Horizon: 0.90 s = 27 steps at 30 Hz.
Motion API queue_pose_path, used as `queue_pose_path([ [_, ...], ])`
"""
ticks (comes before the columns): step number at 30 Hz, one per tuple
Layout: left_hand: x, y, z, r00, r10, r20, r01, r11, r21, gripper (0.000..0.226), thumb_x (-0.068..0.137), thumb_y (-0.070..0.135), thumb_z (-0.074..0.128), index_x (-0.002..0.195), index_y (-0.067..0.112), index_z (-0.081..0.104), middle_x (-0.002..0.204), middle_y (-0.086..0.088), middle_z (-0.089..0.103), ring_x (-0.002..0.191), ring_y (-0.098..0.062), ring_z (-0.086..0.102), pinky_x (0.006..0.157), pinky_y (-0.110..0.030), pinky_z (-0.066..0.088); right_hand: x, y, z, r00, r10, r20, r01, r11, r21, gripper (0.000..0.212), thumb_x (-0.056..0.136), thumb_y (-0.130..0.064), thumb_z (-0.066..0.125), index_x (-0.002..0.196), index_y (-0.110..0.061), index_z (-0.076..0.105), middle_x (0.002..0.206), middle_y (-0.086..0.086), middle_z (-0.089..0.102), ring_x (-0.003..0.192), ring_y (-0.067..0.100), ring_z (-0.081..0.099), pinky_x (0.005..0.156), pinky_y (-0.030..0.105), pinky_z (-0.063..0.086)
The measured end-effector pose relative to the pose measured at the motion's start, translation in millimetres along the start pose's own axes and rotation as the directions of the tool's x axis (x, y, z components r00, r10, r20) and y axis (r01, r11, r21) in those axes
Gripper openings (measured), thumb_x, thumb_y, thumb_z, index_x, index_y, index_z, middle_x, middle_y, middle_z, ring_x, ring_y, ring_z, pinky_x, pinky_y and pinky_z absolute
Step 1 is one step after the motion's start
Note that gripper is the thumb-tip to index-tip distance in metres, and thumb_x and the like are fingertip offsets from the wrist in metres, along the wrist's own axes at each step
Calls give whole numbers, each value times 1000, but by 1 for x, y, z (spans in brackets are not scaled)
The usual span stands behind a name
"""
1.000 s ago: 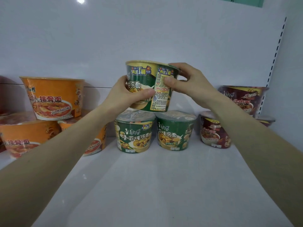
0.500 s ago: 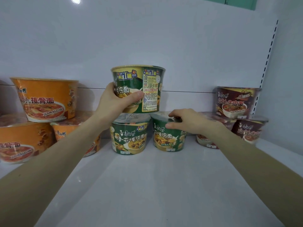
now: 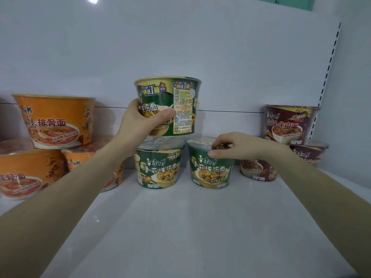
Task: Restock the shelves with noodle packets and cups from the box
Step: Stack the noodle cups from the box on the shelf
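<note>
Left hand (image 3: 138, 121): clasps 1 green noodle cup (image 3: 170, 105), upright above the left of 2 green cups (image 3: 158, 167) at the shelf (image 3: 180, 227) back edge. Right hand (image 3: 239, 147): fingers pinching the right green cup's (image 3: 208, 169) lid rim.

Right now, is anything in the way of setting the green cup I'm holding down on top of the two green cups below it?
Yes. The right hand rests on the lid of the right green cup, just where the held green cup in the left hand would sit. The left green cup has a clear lid.
</note>
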<state>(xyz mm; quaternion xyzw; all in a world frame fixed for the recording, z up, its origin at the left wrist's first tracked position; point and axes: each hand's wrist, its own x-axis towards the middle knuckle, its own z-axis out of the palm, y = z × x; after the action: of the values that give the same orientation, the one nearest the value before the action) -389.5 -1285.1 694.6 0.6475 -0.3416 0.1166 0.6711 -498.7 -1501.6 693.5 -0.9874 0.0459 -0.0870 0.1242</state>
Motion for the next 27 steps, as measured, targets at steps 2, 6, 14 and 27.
queue_pose_path([
  [2,0,2,1,1000,3,6,-3,1000,-3,69,57,42,72,117,17,46,98,12,61,84,-3,63,64,-14,49,3,-2,3,998,-2,-60,2,1000,-7,43,82,-48,60,112,-17,61,109,-2,58,101,13,52,82,24,40],
  [6,0,4,0,1000,14,14,-14,1000,-11,72,55,43,73,117,15,48,100,8,64,84,-5,64,61,-14,50,1,1,-6,999,-53,9,53,998,-20,32,87,-33,61,113,-15,62,111,-1,61,105,14,54,87,22,39],
  [14,1,3,-5,1000,20,-17,-21,1000,-11,79,51,45,77,118,13,49,101,6,64,88,-10,65,71,-22,51,2,2,-15,991,-12,132,0,996,93,43,86,-39,60,126,-26,52,126,-3,54,118,13,50,103,28,37],
  [27,1,6,1,999,40,-10,-40,999,-9,78,51,48,72,118,14,49,98,9,64,84,-5,65,65,-15,52,14,5,1,995,-62,79,46,980,193,33,95,-16,49,127,-21,55,131,1,54,114,13,49,95,26,41],
])
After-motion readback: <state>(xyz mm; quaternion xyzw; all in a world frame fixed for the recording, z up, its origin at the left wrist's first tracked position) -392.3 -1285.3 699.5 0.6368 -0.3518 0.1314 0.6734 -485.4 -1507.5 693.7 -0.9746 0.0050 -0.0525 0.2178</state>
